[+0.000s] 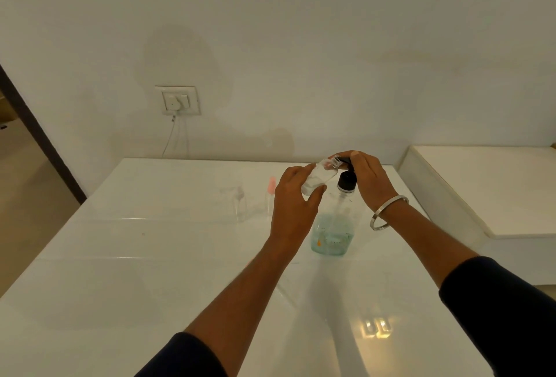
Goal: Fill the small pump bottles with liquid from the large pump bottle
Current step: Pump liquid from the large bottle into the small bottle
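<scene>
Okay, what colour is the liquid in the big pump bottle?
Pale blue-green, pooled low in the large pump bottle; the head view shows it.

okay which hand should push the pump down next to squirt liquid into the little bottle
Right. The right hand already rests on the black pump head of the large bottle, while the left hand holds the small bottle tilted with its mouth at the spout.

Glossy white table (150, 256), large pump bottle (332, 226), two small bottles (240, 205) standing left
</scene>
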Available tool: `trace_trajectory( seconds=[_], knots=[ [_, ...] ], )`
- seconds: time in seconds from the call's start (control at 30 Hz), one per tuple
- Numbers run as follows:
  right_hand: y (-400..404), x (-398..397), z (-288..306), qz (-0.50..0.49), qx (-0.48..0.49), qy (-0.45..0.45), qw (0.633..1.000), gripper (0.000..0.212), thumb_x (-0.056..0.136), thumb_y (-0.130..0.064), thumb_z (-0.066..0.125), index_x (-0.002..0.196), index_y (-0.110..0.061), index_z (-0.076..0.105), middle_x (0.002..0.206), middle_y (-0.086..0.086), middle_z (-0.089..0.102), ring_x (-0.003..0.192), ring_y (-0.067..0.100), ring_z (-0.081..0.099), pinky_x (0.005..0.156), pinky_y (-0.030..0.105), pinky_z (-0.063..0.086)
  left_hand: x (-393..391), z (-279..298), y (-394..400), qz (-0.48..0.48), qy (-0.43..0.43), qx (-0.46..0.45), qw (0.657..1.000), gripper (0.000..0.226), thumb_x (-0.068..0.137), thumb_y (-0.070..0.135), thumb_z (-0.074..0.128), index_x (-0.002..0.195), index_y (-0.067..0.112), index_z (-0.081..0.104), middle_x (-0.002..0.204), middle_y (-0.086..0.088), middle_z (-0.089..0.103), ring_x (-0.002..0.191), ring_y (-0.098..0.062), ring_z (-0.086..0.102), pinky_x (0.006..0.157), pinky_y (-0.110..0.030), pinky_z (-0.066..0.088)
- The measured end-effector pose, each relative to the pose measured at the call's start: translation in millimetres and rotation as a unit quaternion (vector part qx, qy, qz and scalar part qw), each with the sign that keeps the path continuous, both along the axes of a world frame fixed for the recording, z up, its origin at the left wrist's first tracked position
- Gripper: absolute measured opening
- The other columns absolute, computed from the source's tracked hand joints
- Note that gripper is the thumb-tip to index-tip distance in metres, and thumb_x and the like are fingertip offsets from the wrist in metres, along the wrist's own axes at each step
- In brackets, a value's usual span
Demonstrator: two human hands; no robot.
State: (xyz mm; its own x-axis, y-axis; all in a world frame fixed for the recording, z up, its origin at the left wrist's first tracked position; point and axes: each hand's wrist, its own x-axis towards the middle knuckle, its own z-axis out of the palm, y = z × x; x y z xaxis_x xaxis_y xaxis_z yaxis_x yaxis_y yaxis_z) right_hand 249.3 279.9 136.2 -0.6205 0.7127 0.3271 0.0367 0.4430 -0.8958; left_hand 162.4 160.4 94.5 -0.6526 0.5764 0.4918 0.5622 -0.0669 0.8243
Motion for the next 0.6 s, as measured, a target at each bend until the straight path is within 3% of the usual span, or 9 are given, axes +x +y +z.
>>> trace_trajectory(
  seconds=[0.23,0.33,0.47,0.6],
  knots=[
    [2.3,-0.4,-11.0,-0.014,0.002,0.0,1.0,0.034,0.097,-0.016,0.03,0.099,-0.011,0.064,0.095,0.004,0.065,0.089,0.004,0.06,0.078,0.004,0.044,1.0,-4.2,2.7,0.002,-0.003,-0.01,1.0,0.043,0.085,0.023,0.068,0.125,0.016,0.056,0.118,0.002,0.057,0.101,0.0,0.047,0.083,0.003,0.034],
    [-0.2,0.1,-11.8,-0.012,0.006,0.005,1.0,0.038,0.092,-0.024,0.03,0.098,-0.011,0.065,0.092,0.001,0.066,0.085,0.0,0.061,0.079,0.006,0.045,0.0,-5.3,2.0,0.001,0.003,-0.009,1.0,0.043,0.084,0.024,0.068,0.124,0.016,0.056,0.119,0.001,0.057,0.101,-0.001,0.048,0.085,0.001,0.035],
    [-0.3,1.5,-2.3,-0.005,0.004,0.009,1.0,0.035,0.098,-0.008,0.028,0.097,-0.01,0.064,0.091,-0.001,0.065,0.08,-0.008,0.061,0.078,0.005,0.045,-1.0,-1.9,1.2,-0.001,0.011,-0.004,1.0,0.043,0.084,0.025,0.068,0.125,0.015,0.056,0.119,0.001,0.058,0.103,-0.003,0.05,0.086,-0.001,0.037],
    [3.5,0.0,5.0,0.009,0.01,0.0,1.0,0.034,0.098,-0.006,0.028,0.098,-0.01,0.062,0.098,0.004,0.063,0.087,0.003,0.061,0.08,0.007,0.047,-2.3,0.1,1.6,-0.001,0.012,-0.004,1.0,0.044,0.084,0.026,0.068,0.125,0.016,0.056,0.119,0.001,0.058,0.104,-0.005,0.052,0.085,-0.002,0.038]
  ],
)
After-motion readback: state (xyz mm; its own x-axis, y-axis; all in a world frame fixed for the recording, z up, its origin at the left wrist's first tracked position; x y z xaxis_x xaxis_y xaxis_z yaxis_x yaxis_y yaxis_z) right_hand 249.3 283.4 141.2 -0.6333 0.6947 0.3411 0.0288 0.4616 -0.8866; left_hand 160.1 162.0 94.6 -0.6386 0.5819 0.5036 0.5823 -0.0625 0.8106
